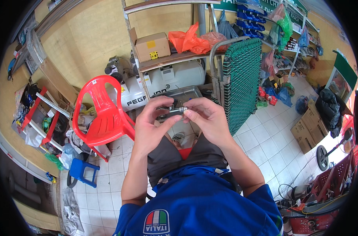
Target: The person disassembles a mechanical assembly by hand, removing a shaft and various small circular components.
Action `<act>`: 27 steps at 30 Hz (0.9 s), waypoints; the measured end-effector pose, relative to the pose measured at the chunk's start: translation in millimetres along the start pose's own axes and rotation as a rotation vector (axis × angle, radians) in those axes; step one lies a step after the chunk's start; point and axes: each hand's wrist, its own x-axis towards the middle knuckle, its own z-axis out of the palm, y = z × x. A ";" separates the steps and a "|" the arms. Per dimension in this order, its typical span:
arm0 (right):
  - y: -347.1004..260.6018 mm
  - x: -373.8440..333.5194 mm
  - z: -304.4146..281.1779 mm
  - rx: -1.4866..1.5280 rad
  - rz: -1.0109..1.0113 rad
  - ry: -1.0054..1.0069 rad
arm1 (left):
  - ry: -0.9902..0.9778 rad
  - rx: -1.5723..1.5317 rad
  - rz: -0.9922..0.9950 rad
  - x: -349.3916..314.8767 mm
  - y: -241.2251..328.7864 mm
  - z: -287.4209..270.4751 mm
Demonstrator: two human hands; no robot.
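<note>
One small metal cylindrical part (pixel 176 110) is pinched between two hands: the left hand (pixel 150 125) grips its left end with curled fingers, the right hand (pixel 207 118) closes thumb and forefinger on its right end. It sits just in front of one grey metal tray (pixel 187 93). Left of the tray stands one red plastic chair (pixel 104 114); right of it, one folded green cot (pixel 242 78). Bare tiled floor (pixel 265 137) lies open right of the cot.
</note>
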 end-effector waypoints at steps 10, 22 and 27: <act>1.7 0.3 -0.7 0.021 0.002 -0.039 | -0.036 0.096 0.068 -0.3 -0.3 -1.4; -3.8 0.2 -0.9 -0.023 0.037 -0.040 | -0.012 0.174 0.091 0.2 4.6 3.7; -1.1 0.2 -1.7 -0.051 0.035 -0.020 | 0.031 0.217 0.008 -1.5 7.5 3.7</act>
